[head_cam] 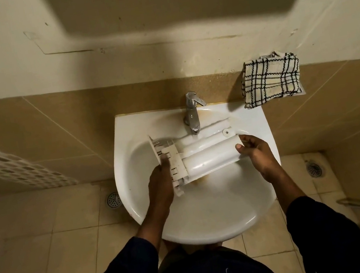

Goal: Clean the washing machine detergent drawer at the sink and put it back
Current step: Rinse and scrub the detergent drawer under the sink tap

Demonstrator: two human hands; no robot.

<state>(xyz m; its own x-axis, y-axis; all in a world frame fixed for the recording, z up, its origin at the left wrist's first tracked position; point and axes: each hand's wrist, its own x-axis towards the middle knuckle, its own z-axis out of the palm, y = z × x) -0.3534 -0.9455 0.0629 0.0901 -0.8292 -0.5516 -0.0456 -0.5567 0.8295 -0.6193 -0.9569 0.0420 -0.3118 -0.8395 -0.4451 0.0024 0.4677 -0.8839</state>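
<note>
Drawer (204,156) was over the sink (204,228) bowl, apparently underside up, lying left to right just below the tap (192,113). My left hand (159,179) gripped its left end, thumb on the ribbed block by the front panel. My right hand (257,151) clamped the right end, thumb on top, fingers curled round the edge. Hands well apart, one per end. Could not tell whether water ran; light too dim. Checked cloth (271,79) sat against the wall, far right of the sink.

Cream wall (151,9) above a tan tile band (52,125), a checked cloth (271,79) on its ledge; beige tiled floor (48,243), a round drain (113,199)
</note>
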